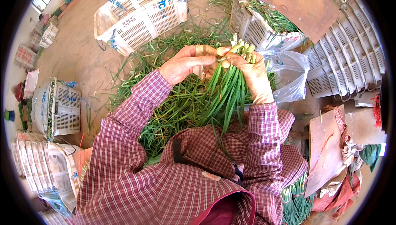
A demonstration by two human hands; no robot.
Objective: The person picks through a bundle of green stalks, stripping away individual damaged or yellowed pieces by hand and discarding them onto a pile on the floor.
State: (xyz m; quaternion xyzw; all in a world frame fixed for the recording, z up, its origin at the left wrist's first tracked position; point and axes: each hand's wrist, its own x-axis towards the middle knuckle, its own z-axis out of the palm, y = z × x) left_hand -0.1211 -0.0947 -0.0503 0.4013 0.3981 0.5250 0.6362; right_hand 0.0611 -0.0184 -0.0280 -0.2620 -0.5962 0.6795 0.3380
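My right hand (pixel 254 72) grips a bunch of garlic chives (pixel 227 84), its pale cut stalk ends upward and its green leaves hanging down. From the other side my left hand (pixel 188 59) reaches in, thumb and forefinger at the edge of the stalks. Whether those fingertips pinch a stalk is hard to see. Brownish tape appears to wrap the left forefinger. Below both hands, a broad heap of loose green leaves (pixel 173 107) spreads over the floor up to my lap.
Ahead stands a white plastic crate (pixel 148 24). Right of it, a board (pixel 290 2) partly covers a crate of greens (pixel 260 24). A clear plastic bag (pixel 289 76) and stacked crates (pixel 343 51) sit at right. Tied chive bundles (pixel 297 198) lie lower right; another crate (pixel 66 110) is left.
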